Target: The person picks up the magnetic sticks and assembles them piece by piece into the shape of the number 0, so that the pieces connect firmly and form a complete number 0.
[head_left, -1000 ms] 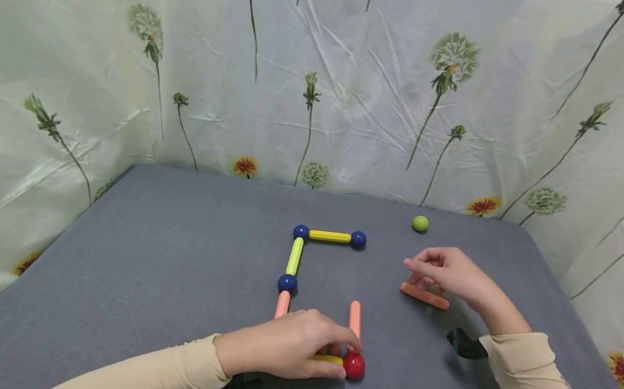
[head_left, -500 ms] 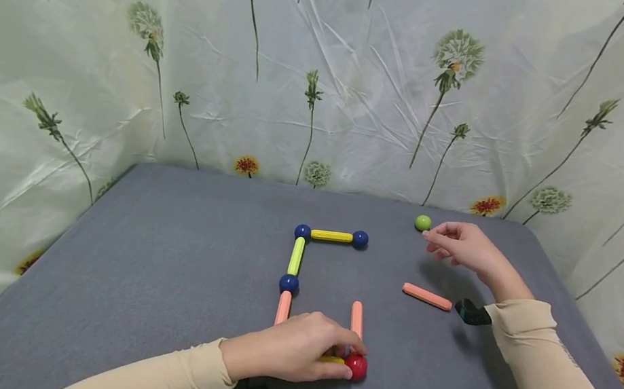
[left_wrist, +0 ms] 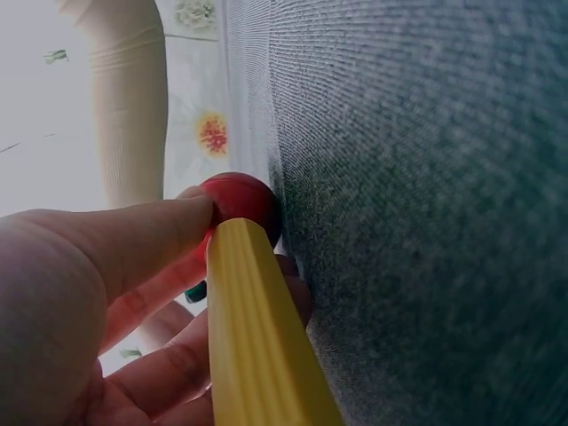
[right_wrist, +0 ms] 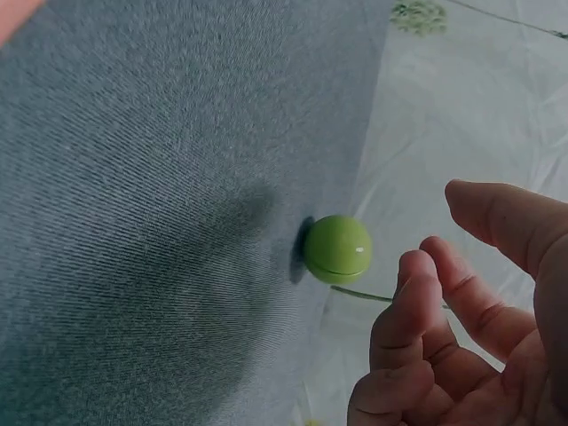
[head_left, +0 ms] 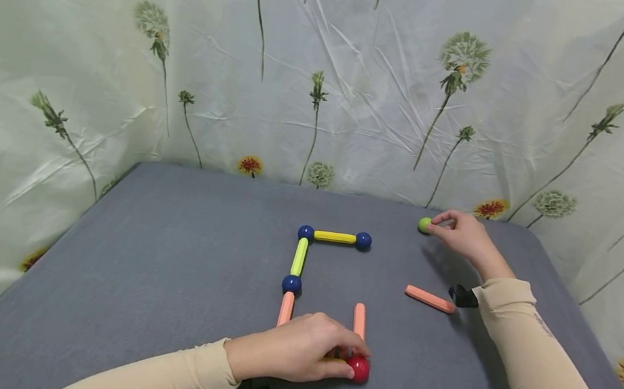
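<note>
My left hand [head_left: 301, 351] pinches a red ball [head_left: 359, 369] between thumb and fingers at the near middle of the table. A ribbed yellow rod [left_wrist: 262, 346] meets that ball in the left wrist view; in the head view the hand covers it. One salmon rod [head_left: 360, 319] runs away from the ball; whether its hidden end touches the ball I cannot tell. At the far right, my right hand [head_left: 460, 236] is beside a lime green ball [head_left: 424, 225]. In the right wrist view, its thumb and fingers are apart from the green ball [right_wrist: 337, 249] and hold nothing.
Blue balls [head_left: 292, 284] link a lime rod [head_left: 299, 258], a yellow rod [head_left: 334, 237] and another salmon rod [head_left: 286, 309] on the grey table [head_left: 184, 256]. A loose salmon rod [head_left: 429, 299] lies at the right. Behind hangs a flowered curtain [head_left: 217, 55].
My right hand has moved from over the loose salmon rod to the far edge, beside the green ball. My left hand stays on the red ball.
</note>
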The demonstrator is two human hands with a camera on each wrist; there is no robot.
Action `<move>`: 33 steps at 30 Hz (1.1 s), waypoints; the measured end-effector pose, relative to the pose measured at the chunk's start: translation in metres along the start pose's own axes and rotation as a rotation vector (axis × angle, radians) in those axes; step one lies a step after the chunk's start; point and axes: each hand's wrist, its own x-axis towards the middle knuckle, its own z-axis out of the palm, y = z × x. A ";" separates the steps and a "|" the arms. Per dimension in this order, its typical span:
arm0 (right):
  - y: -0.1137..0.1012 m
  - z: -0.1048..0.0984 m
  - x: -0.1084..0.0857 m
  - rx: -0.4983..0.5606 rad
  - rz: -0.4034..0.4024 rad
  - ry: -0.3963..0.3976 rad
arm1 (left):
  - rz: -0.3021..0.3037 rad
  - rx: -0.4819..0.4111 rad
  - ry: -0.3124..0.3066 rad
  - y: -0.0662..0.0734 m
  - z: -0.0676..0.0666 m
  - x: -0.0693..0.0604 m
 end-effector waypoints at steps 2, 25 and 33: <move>0.001 0.000 0.003 -0.021 0.008 0.000 | 0.006 0.003 0.005 0.000 0.001 0.000; -0.006 0.011 0.022 -0.158 0.023 0.027 | -0.006 0.006 -0.014 0.001 0.000 0.001; -0.004 0.013 0.027 -0.176 0.002 0.035 | -0.001 0.009 -0.011 0.001 0.000 0.001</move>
